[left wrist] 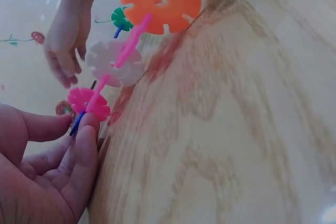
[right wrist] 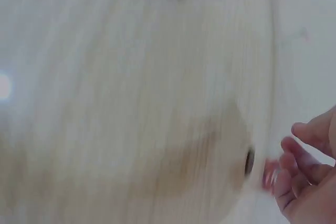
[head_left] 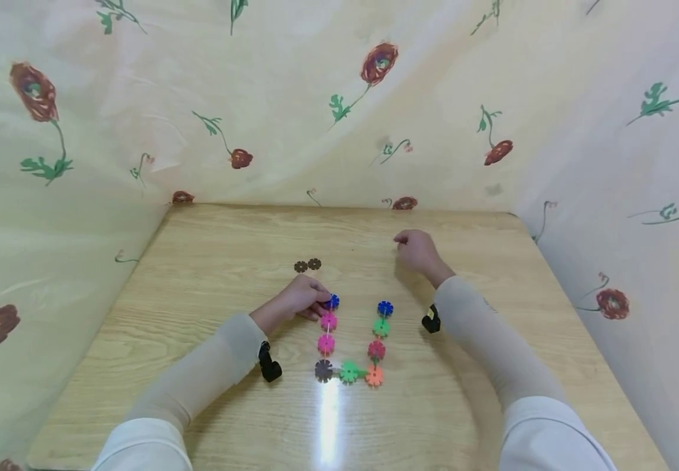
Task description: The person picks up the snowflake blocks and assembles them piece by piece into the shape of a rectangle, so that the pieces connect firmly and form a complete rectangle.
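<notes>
Notched plastic discs are joined edge to edge in a U-shaped chain on the table. My left hand [head_left: 303,297] pinches the blue disc [head_left: 333,301] at the chain's far left end, between thumb and fingers. Below it come two pink discs [head_left: 326,343], then a dark disc [head_left: 324,371] at the corner. A green disc [head_left: 348,372] and an orange disc [head_left: 374,375] form the near side. Up the right side run a red disc [head_left: 377,350], a green disc and another blue disc [head_left: 384,308]. My right hand [head_left: 418,252] hovers beyond the chain's right side, fingers loosely curled around nothing.
Two dark brown discs [head_left: 314,263] lie side by side on the wooden table [head_left: 227,242], just beyond my left hand. Flower-patterned cloth [head_left: 292,98] hangs behind and on both sides. Light glares off the tabletop near its front.
</notes>
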